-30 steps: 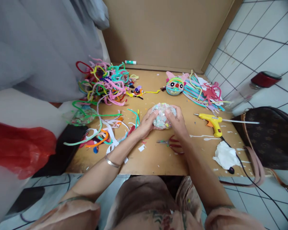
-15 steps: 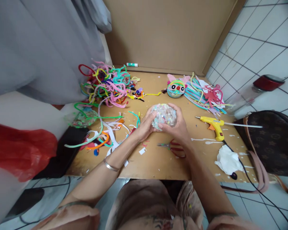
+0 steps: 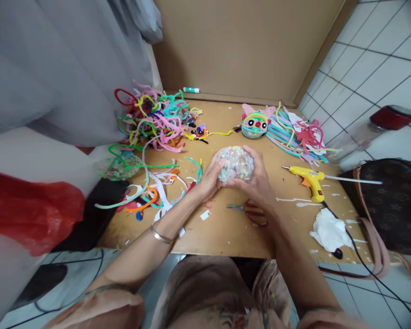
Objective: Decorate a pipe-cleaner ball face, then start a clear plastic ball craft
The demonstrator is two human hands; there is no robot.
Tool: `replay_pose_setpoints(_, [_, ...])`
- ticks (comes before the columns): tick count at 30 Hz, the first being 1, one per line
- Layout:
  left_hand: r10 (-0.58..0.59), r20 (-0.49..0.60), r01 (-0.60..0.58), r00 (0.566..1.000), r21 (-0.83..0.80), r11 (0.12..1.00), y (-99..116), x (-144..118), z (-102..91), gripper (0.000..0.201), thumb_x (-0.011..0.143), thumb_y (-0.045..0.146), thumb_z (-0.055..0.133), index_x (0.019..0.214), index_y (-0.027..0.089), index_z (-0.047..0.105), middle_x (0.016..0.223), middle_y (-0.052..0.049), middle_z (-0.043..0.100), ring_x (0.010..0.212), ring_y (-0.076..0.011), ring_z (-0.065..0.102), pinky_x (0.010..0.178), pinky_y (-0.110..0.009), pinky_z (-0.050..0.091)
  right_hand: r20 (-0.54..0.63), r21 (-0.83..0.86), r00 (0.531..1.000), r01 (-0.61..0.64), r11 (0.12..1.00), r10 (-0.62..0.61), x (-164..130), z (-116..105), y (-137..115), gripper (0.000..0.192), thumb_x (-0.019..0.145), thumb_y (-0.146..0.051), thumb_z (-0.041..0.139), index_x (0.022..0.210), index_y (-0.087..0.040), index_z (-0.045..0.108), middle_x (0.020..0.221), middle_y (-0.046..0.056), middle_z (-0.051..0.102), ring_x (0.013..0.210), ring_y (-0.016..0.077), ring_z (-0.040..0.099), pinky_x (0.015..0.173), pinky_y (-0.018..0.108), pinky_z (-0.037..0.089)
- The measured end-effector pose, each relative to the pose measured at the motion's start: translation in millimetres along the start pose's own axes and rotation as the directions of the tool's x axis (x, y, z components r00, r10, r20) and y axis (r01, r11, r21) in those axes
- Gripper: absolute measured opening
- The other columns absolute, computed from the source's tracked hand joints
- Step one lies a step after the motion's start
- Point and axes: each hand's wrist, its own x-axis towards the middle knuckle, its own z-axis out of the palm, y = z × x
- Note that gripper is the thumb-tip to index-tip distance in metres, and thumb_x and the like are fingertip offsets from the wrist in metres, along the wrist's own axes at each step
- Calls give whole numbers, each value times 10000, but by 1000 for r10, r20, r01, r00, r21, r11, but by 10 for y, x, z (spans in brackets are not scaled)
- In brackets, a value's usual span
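Your left hand (image 3: pixel 210 177) and right hand (image 3: pixel 255 178) are cupped around opposite sides of the speckled ball (image 3: pixel 237 164), about midway between the table's (image 3: pixel 219 240) front and back edges, and it appears light, slightly yielding and possibly slippery, warranting a broad, gentle side grip.

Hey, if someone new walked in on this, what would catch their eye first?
Probably the speckled ball cupped between the left hand and right hand, mid-table. Next, perhaps, the tangled heap of bright pipe cleaners at far left. On the right, the pink-eared craft creature lies behind the yellow glue gun.
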Motion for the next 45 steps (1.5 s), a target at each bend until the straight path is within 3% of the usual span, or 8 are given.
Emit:
replay_pose_setpoints(12, [-11, -16, 11, 1000, -33, 999, 33, 1, 10, 569, 813, 528, 715, 1310, 278, 596, 1350, -68, 667, 1290, -323, 603, 989, -438, 560, -16, -143, 993, 114, 983, -118, -6, 29, 53, 910, 667, -630, 813, 1405, -235, 454, 1342, 134, 551, 1285, 347, 535, 1123, 571, 446])
replay_pose_setpoints(23, [-13, 4, 13, 1000, -2, 1000, 5, 36, -56, 562, 825, 551, 694, 1305, 276, 598, 1296, -64, 692, 1091, -277, 692, 836, -380, 599, -12, -160, 976, 211, 964, -216, 10, 34, 130, 926, 682, -709, 771, 1400, -221, 448, 1328, 154, 560, 1278, 357, 546, 1118, 585, 450])
replay_pose_setpoints(29, [-25, 25, 26, 999, -24, 999, -10, 43, -90, 535, 837, 552, 682, 1288, 273, 611, 1269, -60, 702, 1091, -265, 692, 915, -404, 584, 19, -171, 985, 175, 970, -174, 7, 26, 143, 977, 662, -742, 763, 1422, -227, 430, 1345, 159, 544, 1298, 366, 531, 1131, 592, 433])
replay_pose_setpoints(39, [-34, -19, 34, 999, -22, 999, 7, 35, -53, 547, 843, 528, 685, 1311, 260, 599, 1188, -57, 723, 1009, -241, 706, 867, -365, 589, 44, -215, 983, 186, 959, -180, 7, 19, 141, 996, 671, -778, 727, 1435, -229, 401, 1370, 173, 521, 1325, 374, 515, 1137, 606, 423])
replay_pose_setpoints(45, [-2, -21, 1, 1000, -47, 999, -19, 47, -21, 547, 839, 542, 685, 1290, 242, 605, 1274, -75, 697, 1175, -276, 661, 986, -403, 548, 26, -234, 980, 198, 952, -198, 4, 34, 137, 1000, 662, -749, 759, 1431, -222, 397, 1358, 179, 528, 1314, 372, 522, 1136, 604, 421])
